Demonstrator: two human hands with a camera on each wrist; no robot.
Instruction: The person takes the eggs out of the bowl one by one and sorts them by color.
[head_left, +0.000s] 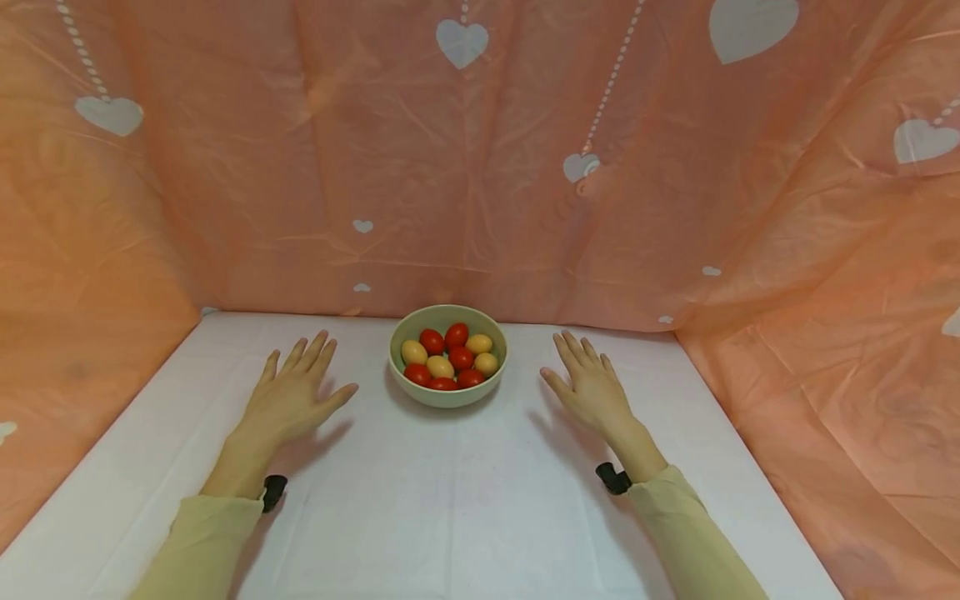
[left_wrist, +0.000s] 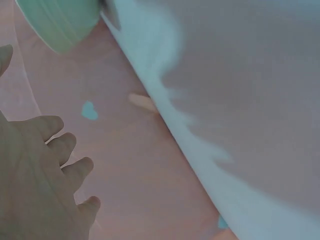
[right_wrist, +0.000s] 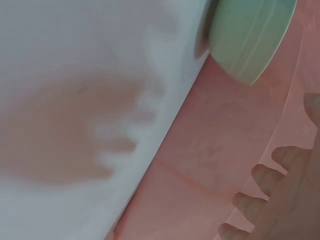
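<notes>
Peach heart-print curtain (head_left: 450, 192) encloses white table (head_left: 450, 500). Green bowl (head_left: 446, 398) near far edge, between left hand (head_left: 291, 398) and right hand (head_left: 594, 395), both spread wide, holding nothing; bowl's wall probably keeps red ovals (head_left: 456, 336) and yellow ovals (head_left: 440, 367) from rolling.

Wide head view, two close slanted wrist views
The head camera faces forward and down over the white table (head_left: 450, 500); the wrist cameras look past left hand (left_wrist: 35, 170) and right hand (right_wrist: 295, 195) toward the orange-pink backdrop (head_left: 465, 208), both sharing the bowl (left_wrist: 60, 25) (its outer side only)
</notes>
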